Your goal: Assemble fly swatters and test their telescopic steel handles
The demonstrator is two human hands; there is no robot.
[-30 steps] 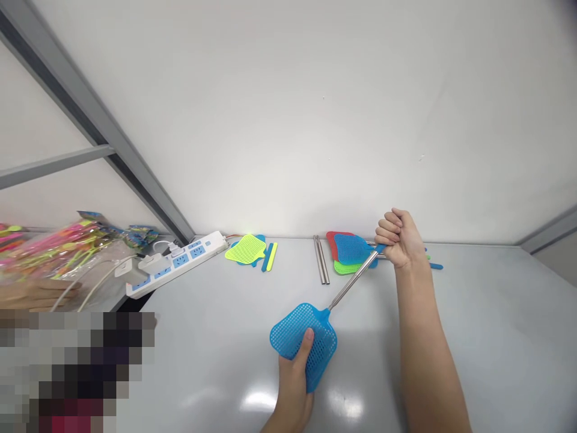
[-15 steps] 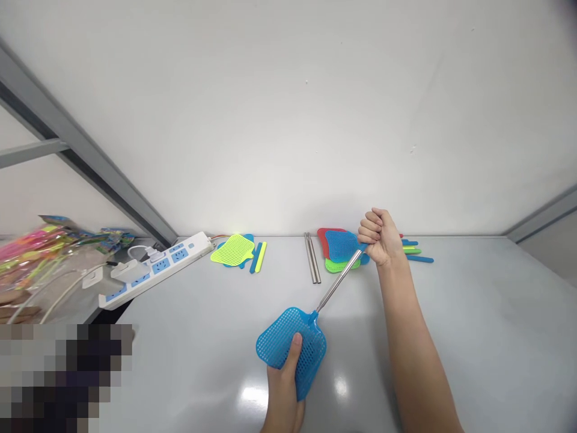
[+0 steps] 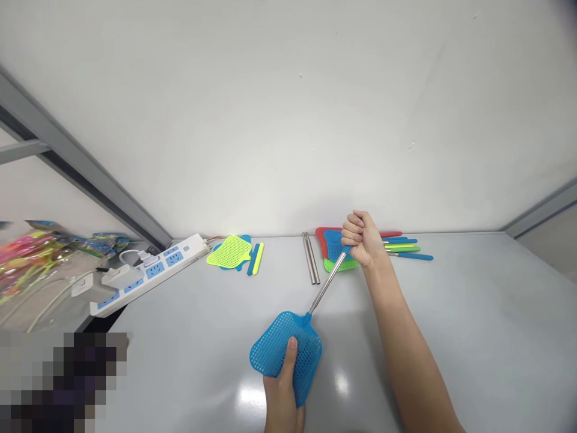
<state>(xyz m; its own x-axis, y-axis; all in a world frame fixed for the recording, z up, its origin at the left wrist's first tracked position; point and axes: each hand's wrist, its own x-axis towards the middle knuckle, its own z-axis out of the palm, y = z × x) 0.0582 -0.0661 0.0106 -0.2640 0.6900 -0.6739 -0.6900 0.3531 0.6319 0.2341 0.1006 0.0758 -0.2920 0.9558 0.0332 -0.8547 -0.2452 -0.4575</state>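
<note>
A blue fly swatter (image 3: 269, 346) is held between both hands above the table. My left hand (image 3: 283, 391) grips its perforated head, thumb on top and the other fingers hidden beneath. A metal rod slants up and right from the head to my right hand (image 3: 363, 237), whose fingers are wrapped round the blue handle end. Behind that hand lies a pile of fly swatters (image 3: 332, 245) in red, blue and green, their handles (image 3: 412, 257) pointing right. Two bare metal rods (image 3: 311, 258) lie just left of the pile.
Yellow and blue swatter heads (image 3: 231, 251) lie farther left, beside loose blue and yellow handles (image 3: 258, 259). A white power strip (image 3: 184, 246) with plugged-in adapters runs along the table's left edge. Colourful bagged items (image 3: 33, 255) are at far left. A wall rises behind the table.
My right hand has moved a little left and toward the swatter head, and the visible rod looks shorter. At far left, another person's fingers have gone from view.
</note>
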